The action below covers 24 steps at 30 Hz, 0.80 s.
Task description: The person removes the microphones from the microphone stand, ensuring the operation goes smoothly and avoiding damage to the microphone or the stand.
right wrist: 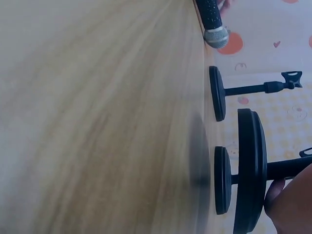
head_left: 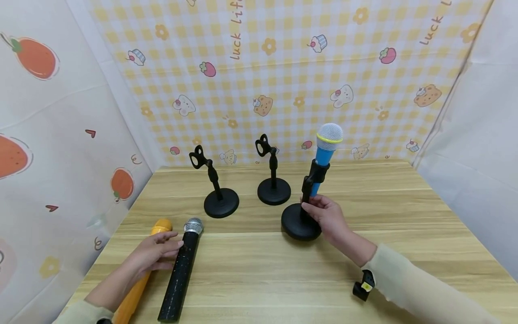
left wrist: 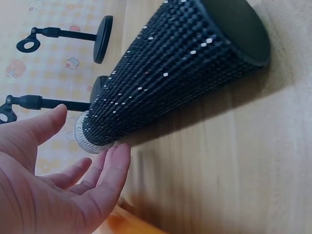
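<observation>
My right hand [head_left: 327,216] pinches the post of a black microphone stand [head_left: 297,222] just above its round base. The stand is tilted, and its base hangs just over the table in the right wrist view. Its clip holds a blue microphone [head_left: 323,155] with a silver mesh head and a yellow ring, head up. My left hand [head_left: 155,252] has its thumb and fingers spread beside a black, rhinestone-studded microphone [left wrist: 161,73] that lies on the table. Under that hand lies an orange microphone [head_left: 135,294], partly hidden by the hand and wrist.
Two more black stands with bare clips, a left one [head_left: 221,203] and a middle one [head_left: 274,191], stand toward the back of the wooden table [head_left: 251,279]. A checked cloth [head_left: 279,85] hangs behind it, with pale cloths at both sides.
</observation>
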Each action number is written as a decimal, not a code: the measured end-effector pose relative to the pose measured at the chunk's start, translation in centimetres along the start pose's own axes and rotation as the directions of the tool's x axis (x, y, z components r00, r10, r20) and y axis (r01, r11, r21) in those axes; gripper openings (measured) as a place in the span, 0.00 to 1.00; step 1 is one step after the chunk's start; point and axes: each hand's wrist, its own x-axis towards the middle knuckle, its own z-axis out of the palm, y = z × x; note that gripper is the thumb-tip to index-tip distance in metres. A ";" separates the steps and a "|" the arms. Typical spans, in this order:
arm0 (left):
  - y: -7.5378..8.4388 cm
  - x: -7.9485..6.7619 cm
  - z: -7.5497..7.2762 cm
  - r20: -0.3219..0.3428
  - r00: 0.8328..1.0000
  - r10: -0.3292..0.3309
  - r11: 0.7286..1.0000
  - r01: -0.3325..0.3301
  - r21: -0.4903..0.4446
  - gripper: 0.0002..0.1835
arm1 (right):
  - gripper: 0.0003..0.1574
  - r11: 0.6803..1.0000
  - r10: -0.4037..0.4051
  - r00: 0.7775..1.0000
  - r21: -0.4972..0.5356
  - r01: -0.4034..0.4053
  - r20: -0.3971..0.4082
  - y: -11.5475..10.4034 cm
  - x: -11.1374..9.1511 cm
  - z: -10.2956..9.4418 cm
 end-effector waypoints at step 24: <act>6.6 -0.3 1.2 -0.009 0.961 0.277 0.959 -0.276 0.071 0.37 | 0.10 0.997 0.037 0.991 -0.066 -0.029 0.129 1.0 -2.4 0.2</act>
